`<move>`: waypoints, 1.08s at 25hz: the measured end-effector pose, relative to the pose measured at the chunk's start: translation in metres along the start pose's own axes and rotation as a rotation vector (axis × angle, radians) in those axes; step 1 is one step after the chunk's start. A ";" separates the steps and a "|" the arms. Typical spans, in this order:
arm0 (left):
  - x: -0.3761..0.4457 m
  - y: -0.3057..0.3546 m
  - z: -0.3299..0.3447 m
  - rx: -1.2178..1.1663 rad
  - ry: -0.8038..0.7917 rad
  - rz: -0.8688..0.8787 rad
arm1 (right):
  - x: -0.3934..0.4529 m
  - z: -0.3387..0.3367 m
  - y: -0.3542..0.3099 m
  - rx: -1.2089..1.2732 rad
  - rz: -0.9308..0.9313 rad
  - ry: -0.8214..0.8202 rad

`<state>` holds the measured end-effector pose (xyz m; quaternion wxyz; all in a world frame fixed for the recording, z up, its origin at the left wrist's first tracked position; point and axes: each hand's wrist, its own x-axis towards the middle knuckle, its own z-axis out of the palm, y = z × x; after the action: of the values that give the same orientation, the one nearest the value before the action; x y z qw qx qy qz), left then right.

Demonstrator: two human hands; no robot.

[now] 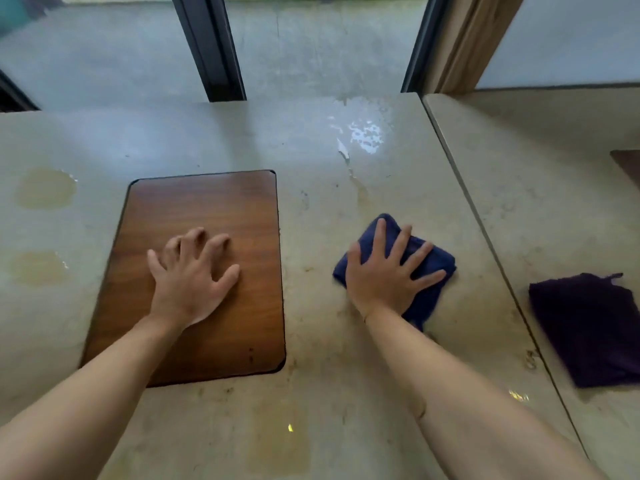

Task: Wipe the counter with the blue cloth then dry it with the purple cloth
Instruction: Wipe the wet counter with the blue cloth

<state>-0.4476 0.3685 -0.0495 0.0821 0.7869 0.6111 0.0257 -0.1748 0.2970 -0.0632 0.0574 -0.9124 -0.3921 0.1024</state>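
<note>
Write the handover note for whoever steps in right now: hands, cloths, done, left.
Left hand: spread flat on the wood board, holding nothing.
Right hand: flat, pressing the blue cloth on the counter, right of the board.
Purple cloth: untouched, on the next surface to the right.
Done: wiping under way.
Left: wet patch at the far edge, stains at left, then dry with purple.

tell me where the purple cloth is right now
In the head view the purple cloth lies flat at the far right, on the counter section beyond the seam, to the right of the blue cloth, and neither hand touches it.
</note>
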 end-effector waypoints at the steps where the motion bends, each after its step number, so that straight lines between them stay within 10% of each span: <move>1: 0.003 -0.002 0.002 0.017 -0.008 0.009 | 0.031 -0.002 -0.018 -0.011 -0.019 -0.007; 13: 0.011 -0.011 0.017 0.083 0.023 0.015 | 0.314 -0.013 -0.229 -0.154 -0.606 -0.160; 27: 0.013 -0.014 0.017 0.045 -0.004 0.000 | 0.147 -0.007 -0.119 -0.255 -1.038 -0.146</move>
<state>-0.4553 0.3831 -0.0692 0.0658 0.7886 0.6113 0.0102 -0.1578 0.4851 -0.0549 -0.0384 -0.5889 -0.8038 0.0754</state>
